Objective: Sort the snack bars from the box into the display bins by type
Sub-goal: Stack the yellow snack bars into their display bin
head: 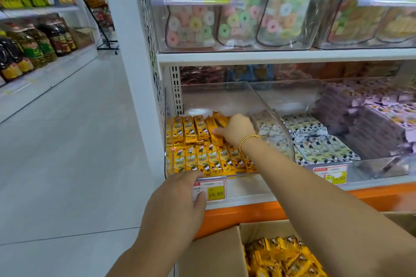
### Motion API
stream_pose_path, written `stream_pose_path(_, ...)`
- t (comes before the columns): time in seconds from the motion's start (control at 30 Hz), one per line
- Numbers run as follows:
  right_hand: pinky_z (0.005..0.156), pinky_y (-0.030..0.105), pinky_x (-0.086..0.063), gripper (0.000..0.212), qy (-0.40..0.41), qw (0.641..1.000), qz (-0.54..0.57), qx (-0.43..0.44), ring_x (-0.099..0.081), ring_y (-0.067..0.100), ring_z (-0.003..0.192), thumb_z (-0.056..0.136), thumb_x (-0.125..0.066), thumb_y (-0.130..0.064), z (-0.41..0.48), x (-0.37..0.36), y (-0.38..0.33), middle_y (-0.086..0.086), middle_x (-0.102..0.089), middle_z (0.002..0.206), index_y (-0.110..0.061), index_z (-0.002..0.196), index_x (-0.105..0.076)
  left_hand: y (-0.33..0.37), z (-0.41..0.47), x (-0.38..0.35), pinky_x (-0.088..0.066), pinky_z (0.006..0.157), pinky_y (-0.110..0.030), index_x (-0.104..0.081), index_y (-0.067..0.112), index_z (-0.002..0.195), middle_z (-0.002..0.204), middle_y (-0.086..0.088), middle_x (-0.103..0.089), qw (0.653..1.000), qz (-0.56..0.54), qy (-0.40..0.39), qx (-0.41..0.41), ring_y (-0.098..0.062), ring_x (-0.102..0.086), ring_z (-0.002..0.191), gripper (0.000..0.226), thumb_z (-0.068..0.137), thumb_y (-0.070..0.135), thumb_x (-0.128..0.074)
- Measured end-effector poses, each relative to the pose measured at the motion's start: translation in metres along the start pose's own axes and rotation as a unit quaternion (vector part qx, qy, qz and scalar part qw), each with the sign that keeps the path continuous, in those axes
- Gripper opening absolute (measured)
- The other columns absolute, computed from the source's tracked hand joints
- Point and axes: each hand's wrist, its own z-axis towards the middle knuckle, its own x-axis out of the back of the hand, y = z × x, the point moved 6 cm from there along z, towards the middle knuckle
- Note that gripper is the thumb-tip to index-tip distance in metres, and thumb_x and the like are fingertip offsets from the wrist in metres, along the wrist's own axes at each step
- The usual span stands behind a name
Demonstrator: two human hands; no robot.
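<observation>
Fingers of the right hand (236, 129) close on yellow snack bars (216, 123) inside the clear bin (265, 105); left hand (177, 200) spreads flat against its front. Light, slippery wrappers likely grip best mid-length.

Right hand (236, 129): reaches into the clear bin (225, 99), fingers closed around a few yellow snack bars (216, 122) at the back row; a gold bracelet (247, 139) circles the wrist.
Left hand (177, 200): rests on the bin's front edge, fingertips over the price tag (215, 191) reading 16.80.
Yellow bars in bin (202, 159): packed in rows, just ahead of the left hand and under the right.
White bars (315, 141): in the next bin, right of the right hand.
Purple bars (371, 119): farther right still.
Cardboard box (216, 254): below both forearms, open, holding more yellow bars (283, 258).
</observation>
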Motion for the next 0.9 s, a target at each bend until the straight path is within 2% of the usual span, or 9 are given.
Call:
stream_pose_path(0.13, 0.047, 0.024, -0.041, 0.051, -0.032, 0.997, -0.063, 0.028, -0.047, 0.013, 0.051, 0.082, -0.069, -0.046, -0.011, -0.007, -0.008, 0.000, -0.046, 0.055, -0.014, 0.057, -0.039, 0.002, -0.001, 0.000, -0.040, 0.093, -0.014, -0.039, 0.041, 0.136, 0.133, 0.021, -0.049, 1.000, 0.002, -0.002, 0.005, -0.001, -0.047, 0.117, 0.042, 0.095, 0.040, -0.048)
stream_pose_path(0.2, 0.048, 0.025, -0.040, 0.046, -0.040, 0.996, -0.071, 0.049, -0.046, 0.013, 0.052, 0.082, -0.070, -0.042, -0.016, -0.007, -0.013, 0.000, -0.047, 0.058, -0.014, 0.061, -0.040, 0.002, -0.001, 0.000, -0.041, 0.092, -0.014, -0.039, 0.041, 0.136, 0.133, 0.020, -0.050, 1.000, 0.000, -0.005, 0.015, -0.002, -0.048, 0.116, 0.042, 0.095, 0.040, -0.048)
stream_pose_path(0.27, 0.064, 0.031, -0.048, 0.037, -0.049, 0.993, -0.080, 0.071, -0.058, 0.020, 0.073, 0.080, -0.073, -0.038, -0.021, -0.010, -0.017, 0.005, -0.057, 0.079, -0.011, 0.087, -0.047, 0.003, -0.001, 0.000, -0.041, 0.091, -0.015, -0.039, 0.041, 0.136, 0.133, 0.020, -0.050, 1.000, 0.001, -0.006, 0.021, -0.002, -0.049, 0.115, 0.042, 0.095, 0.040, -0.048)
stream_pose_path(0.33, 0.079, 0.036, -0.049, 0.057, -0.042, 0.992, -0.082, 0.081, -0.061, 0.028, 0.099, 0.078, -0.075, -0.036, -0.025, -0.012, -0.019, 0.011, -0.062, 0.106, -0.008, 0.118, -0.045, 0.004, -0.001, 0.000, -0.041, 0.092, -0.015, -0.039, 0.040, 0.136, 0.133, 0.020, -0.050, 1.000, 0.005, -0.006, 0.020, -0.002, -0.048, 0.116, 0.042, 0.095, 0.040, -0.048)
stream_pose_path(0.43, 0.084, 0.038, -0.050, 0.070, -0.039, 0.994, -0.073, 0.070, -0.060, 0.032, 0.108, 0.080, -0.073, -0.035, -0.023, -0.015, -0.018, 0.014, -0.059, 0.117, -0.006, 0.132, -0.035, 0.006, 0.000, 0.000, -0.041, 0.091, -0.015, -0.040, 0.040, 0.135, 0.132, 0.019, -0.050, 1.000, 0.009, -0.002, 0.020, -0.002, -0.048, 0.115, 0.041, 0.095, 0.040, -0.047)
stream_pose_path(0.57, 0.079, 0.037, -0.051, 0.063, -0.008, 0.997, -0.046, 0.062, -0.062, 0.031, 0.104, 0.084, -0.070, -0.027, -0.015, -0.014, -0.016, 0.014, -0.061, 0.114, -0.005, 0.132, -0.036, 0.006, 0.000, 0.000, -0.043, 0.092, -0.016, -0.039, 0.039, 0.136, 0.133, 0.019, -0.050, 1.000, 0.010, -0.004, 0.020, -0.003, -0.048, 0.116, 0.041, 0.096, 0.041, -0.046)
stream_pose_path(0.7, 0.085, 0.033, -0.052, 0.046, -0.053, 0.990, 0.053, 0.116, -0.060, 0.022, 0.103, 0.084, -0.072, -0.022, -0.011, -0.017, -0.019, 0.004, -0.060, 0.111, -0.010, 0.124, -0.052, 0.005, 0.001, -0.001, -0.043, 0.090, -0.014, -0.039, 0.040, 0.136, 0.132, 0.019, -0.050, 1.000, 0.007, -0.008, 0.021, -0.003, -0.049, 0.115, 0.041, 0.096, 0.041, -0.047)
stream_pose_path(0.8, 0.087, 0.030, -0.053, 0.031, 0.017, 0.988, 0.090, 0.126, -0.061, 0.023, 0.102, 0.084, -0.066, -0.006, -0.001, 0.000, -0.010, 0.007, -0.062, 0.115, -0.013, 0.114, -0.063, 0.005, 0.002, 0.000, -0.041, 0.089, -0.013, -0.040, 0.041, 0.136, 0.132, 0.021, -0.050, 1.000, 0.007, -0.010, 0.017, -0.002, -0.049, 0.116, 0.041, 0.095, 0.041, -0.046)
stream_pose_path(0.9, 0.088, 0.036, -0.051, 0.036, 0.066, 0.995, 0.068, 0.040, -0.059, 0.027, 0.103, 0.081, -0.073, -0.027, 0.010, 0.011, 0.015, 0.010, -0.059, 0.112, -0.013, 0.112, -0.062, 0.003, 0.002, -0.001, -0.043, 0.091, -0.014, -0.039, 0.041, 0.136, 0.133, 0.021, -0.050, 1.000, 0.006, -0.013, 0.016, -0.002, -0.049, 0.116, 0.042, 0.095, 0.041, -0.047)
